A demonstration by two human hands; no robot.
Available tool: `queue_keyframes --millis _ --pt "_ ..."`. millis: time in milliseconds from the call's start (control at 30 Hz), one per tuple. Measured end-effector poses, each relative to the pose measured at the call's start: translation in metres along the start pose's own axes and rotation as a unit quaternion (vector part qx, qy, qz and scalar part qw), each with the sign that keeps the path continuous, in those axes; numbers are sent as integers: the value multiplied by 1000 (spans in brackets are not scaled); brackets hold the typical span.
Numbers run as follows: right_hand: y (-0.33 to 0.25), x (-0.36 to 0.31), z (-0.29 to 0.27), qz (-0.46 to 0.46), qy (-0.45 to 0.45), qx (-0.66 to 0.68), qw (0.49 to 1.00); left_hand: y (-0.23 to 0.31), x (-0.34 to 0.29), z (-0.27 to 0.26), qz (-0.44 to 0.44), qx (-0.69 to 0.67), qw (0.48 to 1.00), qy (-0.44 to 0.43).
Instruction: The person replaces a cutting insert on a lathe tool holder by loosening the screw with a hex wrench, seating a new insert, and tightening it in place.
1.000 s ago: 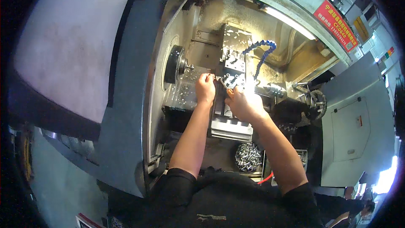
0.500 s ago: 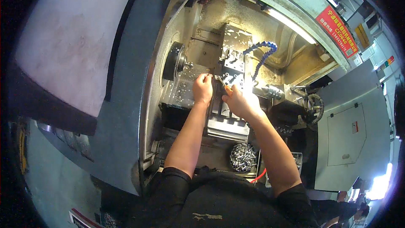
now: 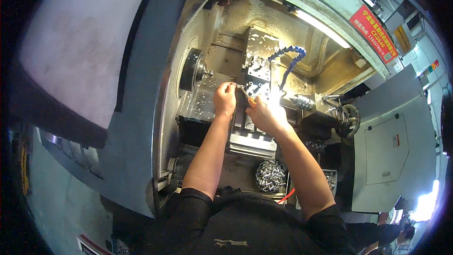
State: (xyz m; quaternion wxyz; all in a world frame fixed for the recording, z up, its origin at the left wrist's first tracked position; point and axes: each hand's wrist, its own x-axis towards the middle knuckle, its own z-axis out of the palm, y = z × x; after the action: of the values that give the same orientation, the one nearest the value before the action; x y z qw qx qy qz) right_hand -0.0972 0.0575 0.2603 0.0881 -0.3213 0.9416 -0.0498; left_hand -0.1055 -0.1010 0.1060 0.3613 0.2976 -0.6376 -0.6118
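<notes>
My left hand [image 3: 225, 99] is closed in a pinch around a small metal part [image 3: 234, 84], mostly hidden by the fingertips. Gripped in my right hand [image 3: 268, 114] is an orange-handled tool [image 3: 251, 99] with a thin metal shaft; its exact kind does not show. The tool's tip lies right by the left fingertips, though contact cannot be made out. Both hands are inside a lathe, over the tool slide [image 3: 254, 142] and near its tool holders [image 3: 259, 68]. Left of them is the round chuck [image 3: 192, 70], with a small metal piece at its centre.
A blue segmented coolant hose [image 3: 293, 53] curves behind my right hand. The tailstock [image 3: 302, 102] stands to the right. Below, near my body, sit a round bowl of small metal parts [image 3: 271, 176] and a tray [image 3: 336, 179] with more. The machine's door frame [image 3: 141, 113] borders the left.
The tool's tip has moved slightly left, closer to the part in my left fingers. Both hands keep their holds. The whole view has shifted a little.
</notes>
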Motion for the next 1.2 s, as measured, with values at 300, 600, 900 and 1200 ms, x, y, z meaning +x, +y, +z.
queue_keyframes --millis 300,600,900,1200 --pt "23 -44 0 -67 106 -34 991 22 -19 -3 -42 -117 992 -34" --pt "158 -265 -9 198 134 69 969 91 -103 -48 -58 -127 982 -127" --pt "313 -457 122 594 129 185 772 106 -193 -2 -78 -70 941 -322" --pt "319 -474 226 608 243 245 715 82 -226 -2 -51 24 899 -434"
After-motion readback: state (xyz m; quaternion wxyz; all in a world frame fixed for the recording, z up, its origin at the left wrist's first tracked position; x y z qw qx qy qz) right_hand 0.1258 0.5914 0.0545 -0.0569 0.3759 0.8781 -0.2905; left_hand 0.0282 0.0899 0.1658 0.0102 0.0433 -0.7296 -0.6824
